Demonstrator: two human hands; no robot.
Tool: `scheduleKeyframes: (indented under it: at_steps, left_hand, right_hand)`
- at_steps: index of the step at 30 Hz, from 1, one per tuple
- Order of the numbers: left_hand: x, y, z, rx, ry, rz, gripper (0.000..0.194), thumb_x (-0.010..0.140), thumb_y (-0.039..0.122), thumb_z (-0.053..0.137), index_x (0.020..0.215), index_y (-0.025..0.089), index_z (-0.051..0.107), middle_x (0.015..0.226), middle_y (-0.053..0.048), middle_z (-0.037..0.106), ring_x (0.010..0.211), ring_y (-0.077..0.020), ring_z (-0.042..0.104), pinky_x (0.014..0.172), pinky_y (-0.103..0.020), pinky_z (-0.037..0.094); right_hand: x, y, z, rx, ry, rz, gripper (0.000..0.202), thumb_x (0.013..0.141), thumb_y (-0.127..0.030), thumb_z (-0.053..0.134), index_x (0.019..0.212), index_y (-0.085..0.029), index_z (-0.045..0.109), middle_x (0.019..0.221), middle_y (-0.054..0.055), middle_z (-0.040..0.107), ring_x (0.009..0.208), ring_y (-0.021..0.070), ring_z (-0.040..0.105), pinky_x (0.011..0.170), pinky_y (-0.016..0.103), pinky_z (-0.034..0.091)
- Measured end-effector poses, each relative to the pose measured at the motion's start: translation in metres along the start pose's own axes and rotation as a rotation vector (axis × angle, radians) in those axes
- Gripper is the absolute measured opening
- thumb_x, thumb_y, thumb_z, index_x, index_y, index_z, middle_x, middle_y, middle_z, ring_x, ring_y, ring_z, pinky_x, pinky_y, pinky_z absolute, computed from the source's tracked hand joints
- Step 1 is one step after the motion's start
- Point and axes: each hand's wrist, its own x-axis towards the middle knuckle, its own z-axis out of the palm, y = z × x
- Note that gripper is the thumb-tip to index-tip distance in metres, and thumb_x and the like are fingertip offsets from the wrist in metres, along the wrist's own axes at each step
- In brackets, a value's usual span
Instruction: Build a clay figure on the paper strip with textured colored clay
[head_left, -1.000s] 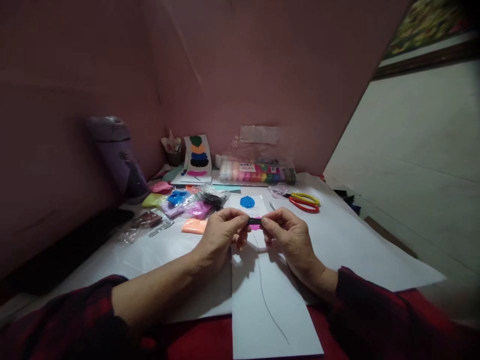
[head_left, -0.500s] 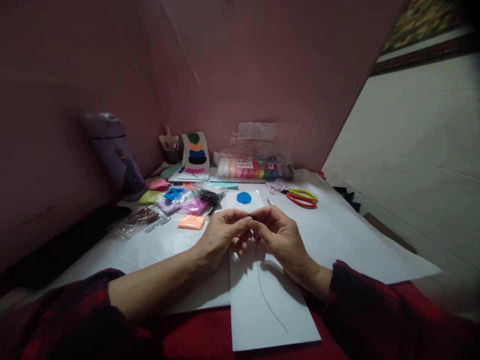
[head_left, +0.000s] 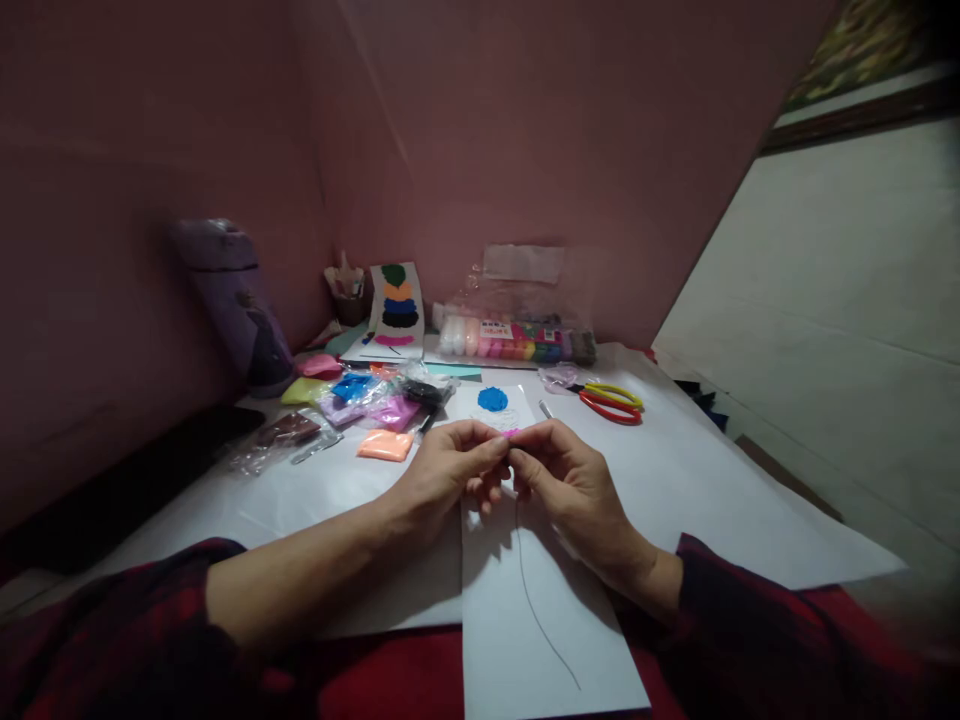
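Fingertips of my left hand [head_left: 442, 470] and my right hand [head_left: 581, 490] meet over the middle of a white paper sheet [head_left: 555, 660]. Both hands are pinched on a small dark piece, mostly hidden between the fingertips. Just beyond them a bit of pink [head_left: 511, 433] shows on the sheet. A blue textured round patch [head_left: 493, 399] lies near the sheet's far end, with faint lines below it. One thin curved line [head_left: 534, 608] runs down the near part of the paper.
Bagged clay lies at left, with an orange packet [head_left: 385, 445] nearest. Scissors [head_left: 611, 402] with red and yellow handles lie at right. Behind stand a clear bag of colourful clay [head_left: 517, 338], a painted card [head_left: 400, 305] and a purple cylinder [head_left: 251, 310].
The dark piece between my fingertips shows less than before, and a bit of pink now appears beyond them. The camera view has shifted slightly.
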Motion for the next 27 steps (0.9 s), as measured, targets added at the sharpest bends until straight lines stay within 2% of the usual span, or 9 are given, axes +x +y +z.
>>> scheduleKeyframes:
  at_steps: [5,14,20,27]
  left_hand:
    - [-0.001,0.003,0.001,-0.024,-0.008,-0.060,0.024,0.074,0.032,0.071,0.079,0.012,0.058,0.058,0.001,0.058,0.044,-0.0067,0.052,0.038,-0.016,0.042]
    - [0.001,0.004,0.004,-0.032,-0.031,-0.058,0.025,0.070,0.029,0.075,0.075,0.013,0.056,0.055,0.003,0.057,0.041,-0.0063,0.050,0.037,-0.016,0.040]
    - [0.001,0.005,0.007,0.041,0.079,-0.032,0.024,0.067,0.027,0.075,0.069,0.014,0.056,0.050,0.004,0.056,0.035,-0.0057,0.046,0.034,-0.017,0.034]
    - [0.001,0.010,0.010,-0.025,0.282,0.000,0.014,0.070,0.018,0.069,0.073,0.013,0.057,0.056,0.001,0.059,0.039,-0.0056,0.046,0.036,-0.016,0.034]
  right_hand:
    - [0.002,-0.005,-0.001,0.024,-0.003,0.046,0.010,0.081,-0.025,0.065,0.082,-0.017,0.058,0.063,-0.004,0.058,0.051,0.0087,0.052,0.050,0.022,0.043]
    - [0.003,-0.011,-0.001,0.065,0.044,0.099,0.013,0.076,-0.023,0.067,0.072,-0.018,0.055,0.054,-0.006,0.056,0.042,0.0066,0.048,0.041,0.019,0.040]
    - [0.005,-0.007,-0.001,0.221,0.107,0.204,0.012,0.071,-0.023,0.068,0.070,-0.019,0.056,0.047,-0.007,0.053,0.038,0.0084,0.048,0.035,0.020,0.042]
    - [0.011,-0.004,-0.005,0.299,0.256,0.273,0.011,0.070,-0.019,0.068,0.073,-0.018,0.057,0.047,-0.007,0.055,0.038,0.0069,0.046,0.035,0.017,0.041]
